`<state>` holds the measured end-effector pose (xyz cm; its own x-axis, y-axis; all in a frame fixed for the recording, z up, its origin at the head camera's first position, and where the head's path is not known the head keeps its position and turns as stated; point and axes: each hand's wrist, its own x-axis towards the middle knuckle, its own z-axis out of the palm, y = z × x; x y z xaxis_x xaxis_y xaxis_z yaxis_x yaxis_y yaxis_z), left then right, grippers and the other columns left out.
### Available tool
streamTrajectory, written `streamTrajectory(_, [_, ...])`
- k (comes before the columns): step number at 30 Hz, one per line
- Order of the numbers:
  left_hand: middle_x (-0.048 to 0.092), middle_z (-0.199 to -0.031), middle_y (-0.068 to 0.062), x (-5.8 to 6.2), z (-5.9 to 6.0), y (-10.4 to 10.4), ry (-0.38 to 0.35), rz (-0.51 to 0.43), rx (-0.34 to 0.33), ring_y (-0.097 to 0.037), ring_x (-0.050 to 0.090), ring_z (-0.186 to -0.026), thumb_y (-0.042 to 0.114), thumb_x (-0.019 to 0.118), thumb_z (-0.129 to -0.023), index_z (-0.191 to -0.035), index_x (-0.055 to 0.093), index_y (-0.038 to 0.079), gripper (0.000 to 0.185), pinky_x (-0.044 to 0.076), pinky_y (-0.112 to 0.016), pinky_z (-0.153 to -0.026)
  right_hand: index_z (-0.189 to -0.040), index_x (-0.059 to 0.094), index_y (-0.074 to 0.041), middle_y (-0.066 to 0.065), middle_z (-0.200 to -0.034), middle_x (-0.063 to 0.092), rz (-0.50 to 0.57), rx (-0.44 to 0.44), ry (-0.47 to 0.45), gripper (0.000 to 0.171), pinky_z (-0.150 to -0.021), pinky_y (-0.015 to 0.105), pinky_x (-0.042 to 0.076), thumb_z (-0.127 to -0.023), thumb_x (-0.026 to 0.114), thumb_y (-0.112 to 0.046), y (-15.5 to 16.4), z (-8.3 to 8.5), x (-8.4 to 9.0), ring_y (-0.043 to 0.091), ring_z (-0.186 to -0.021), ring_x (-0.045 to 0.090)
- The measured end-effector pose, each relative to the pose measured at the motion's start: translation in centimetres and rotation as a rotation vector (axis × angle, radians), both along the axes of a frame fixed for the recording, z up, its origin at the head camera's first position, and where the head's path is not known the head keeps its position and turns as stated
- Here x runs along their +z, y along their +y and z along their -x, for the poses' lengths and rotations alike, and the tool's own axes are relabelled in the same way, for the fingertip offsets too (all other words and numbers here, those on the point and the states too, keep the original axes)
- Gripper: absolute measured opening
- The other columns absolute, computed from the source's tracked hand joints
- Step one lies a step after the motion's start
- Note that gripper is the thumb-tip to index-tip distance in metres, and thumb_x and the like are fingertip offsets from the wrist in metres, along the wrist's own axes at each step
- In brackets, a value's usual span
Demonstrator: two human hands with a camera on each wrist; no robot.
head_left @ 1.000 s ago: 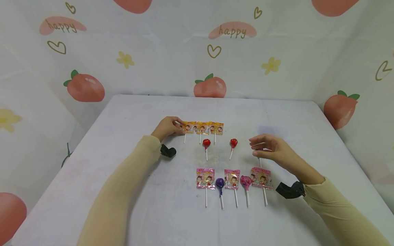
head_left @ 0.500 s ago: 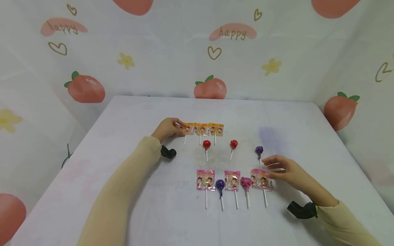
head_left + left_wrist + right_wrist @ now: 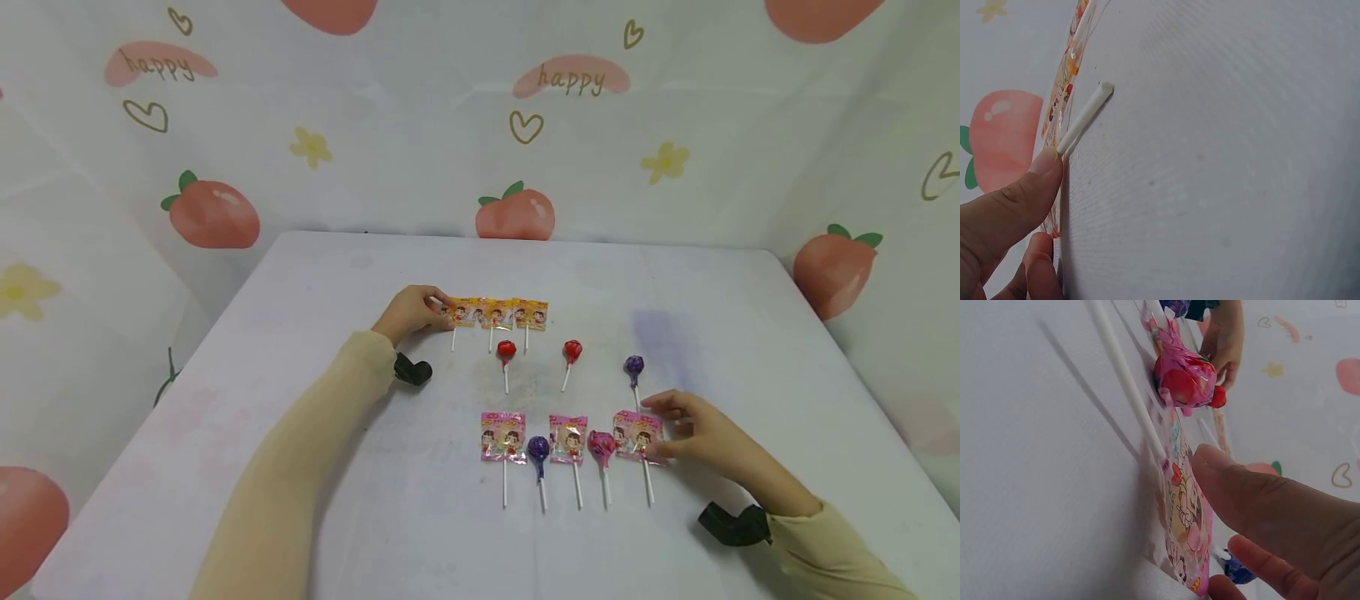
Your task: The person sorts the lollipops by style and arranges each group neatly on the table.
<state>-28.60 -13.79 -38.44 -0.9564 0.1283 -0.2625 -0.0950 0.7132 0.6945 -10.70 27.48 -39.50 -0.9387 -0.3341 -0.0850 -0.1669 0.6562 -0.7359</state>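
My left hand rests at the left end of a back row of three yellow-wrapped flat lollipops and pinches the leftmost one; in the left wrist view its thumb lies on the wrapper edge beside the white stick. My right hand pinches the rightmost pink-wrapped flat lollipop in the front row, with the thumb over its wrapper. A purple round lollipop lies just behind it.
Two red round lollipops lie mid-table. The front row also holds two more pink flat lollipops, a purple one and a pink round one. A printed backdrop surrounds the white table.
My right hand let go of the purple round lollipop, which now lies on the table, and moved toward me onto the rightmost pink flat lollipop. The left hand has stayed put.
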Motion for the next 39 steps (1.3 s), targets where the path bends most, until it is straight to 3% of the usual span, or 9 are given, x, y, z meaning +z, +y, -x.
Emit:
streamTrajectory(9, [0.052,-0.088,-0.005,-0.3,0.3,-0.1,0.0,0.008,-0.005,-0.015,0.048,-0.07,0.024,0.081,-0.071,-0.106,0.065,0.018,0.038,0.039,-0.026,-0.062,-0.116,0.056,0.002,0.015,-0.112,0.057,-0.037,-0.032,-0.031,0.063,-0.086,0.049,0.042,-0.065,0.084,-0.023,-0.6,0.1,0.0,0.032,-0.104,0.051])
streamTrajectory(17, [0.052,-0.088,-0.005,-0.2,0.2,0.1,-0.002,0.005,-0.001,-0.016,0.048,-0.069,0.022,0.08,-0.072,-0.105,0.065,0.017,0.037,0.04,-0.026,-0.061,-0.116,0.056,0.001,0.016,-0.112,0.056,-0.087,-0.058,-0.039,0.066,-0.086,0.049,0.043,-0.064,0.085,-0.026,-1.0,-0.1,0.1,0.033,-0.104,0.051])
streamTrajectory(34, [0.053,-0.089,-0.005,-0.3,0.2,0.0,0.008,0.005,0.0,-0.016,0.048,-0.071,0.022,0.081,-0.072,-0.104,0.066,0.017,0.036,0.04,-0.026,-0.062,-0.11,0.059,0.0,0.015,-0.108,0.055,-0.087,-0.059,-0.025,0.059,-0.084,0.049,0.045,-0.062,0.086,-0.021,-1.1,-0.2,0.3,0.032,-0.1,0.051])
streamTrajectory(39, [0.052,-0.089,-0.005,-0.4,0.3,0.0,0.004,0.004,0.0,-0.016,0.048,-0.07,0.023,0.08,-0.072,-0.106,0.065,0.016,0.037,0.041,-0.025,-0.062,-0.104,0.059,-0.003,0.008,-0.1,0.057,-0.089,-0.063,0.007,0.054,-0.079,0.041,0.046,-0.06,0.086,-0.019,-1.1,-0.1,0.3,0.025,-0.092,0.052])
